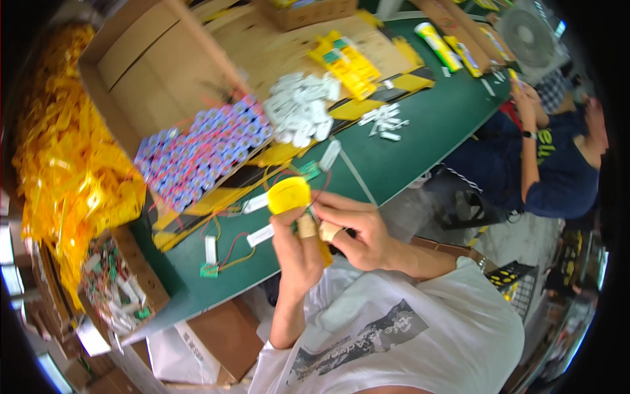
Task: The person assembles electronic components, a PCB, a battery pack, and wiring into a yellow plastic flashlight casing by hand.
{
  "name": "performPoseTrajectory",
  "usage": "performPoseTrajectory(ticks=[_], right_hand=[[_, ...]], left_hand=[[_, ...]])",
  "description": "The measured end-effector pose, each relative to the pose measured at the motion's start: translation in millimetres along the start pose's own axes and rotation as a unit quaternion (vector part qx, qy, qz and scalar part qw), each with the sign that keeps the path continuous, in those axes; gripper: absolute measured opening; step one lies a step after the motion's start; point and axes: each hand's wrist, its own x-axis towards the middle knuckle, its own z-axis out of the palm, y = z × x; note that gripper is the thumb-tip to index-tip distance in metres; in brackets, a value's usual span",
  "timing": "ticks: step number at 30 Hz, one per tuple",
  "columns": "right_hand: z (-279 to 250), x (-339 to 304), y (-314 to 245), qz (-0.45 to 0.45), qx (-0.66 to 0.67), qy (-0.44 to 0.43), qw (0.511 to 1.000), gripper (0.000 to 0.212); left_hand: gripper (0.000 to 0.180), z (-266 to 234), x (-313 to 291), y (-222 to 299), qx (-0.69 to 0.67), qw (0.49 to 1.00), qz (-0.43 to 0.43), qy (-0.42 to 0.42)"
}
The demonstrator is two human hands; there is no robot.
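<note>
Left hand [296, 253] gripping yellow tape roll [289, 195], taped fingertips pinching its side, roll raised above green bench [420, 138] edge. Right hand [351, 230] fingers closed at roll's rim, likely picking tape end; next needs clean peel. Roll bright yellow, round, flat face up. Blue battery cells [203, 154] upper left; wired green circuit board [209, 270] below.

Green table [426, 131] carries blue cells [203, 154], white parts [302, 108], cardboard box [141, 65].

Both hands, left hand [298, 253] and right hand [354, 230], around a yellow roll [289, 195] above the green table [433, 125]
</note>
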Motion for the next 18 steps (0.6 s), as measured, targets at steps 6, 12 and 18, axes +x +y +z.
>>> performPoseTrajectory(ticks=[6,12,18], right_hand=[[-36.1,6.5,-15.3,0.076,-0.124,-0.072,0.987,0.075],[-135.0,27.5,-0.1,0.070,-0.287,-0.117,0.948,0.066],[-285.1,92.7,100.5,0.148,-0.442,0.261,0.845,0.060]], left_hand=[[0.074,28.1,4.6,-4.7,-0.238,0.960,-0.103,-0.107],[0.080,30.1,-10.3,8.1,-0.256,0.918,-0.134,-0.272],[0.077,13.5,-30.9,-23.3,-0.124,0.937,-0.138,-0.296]])
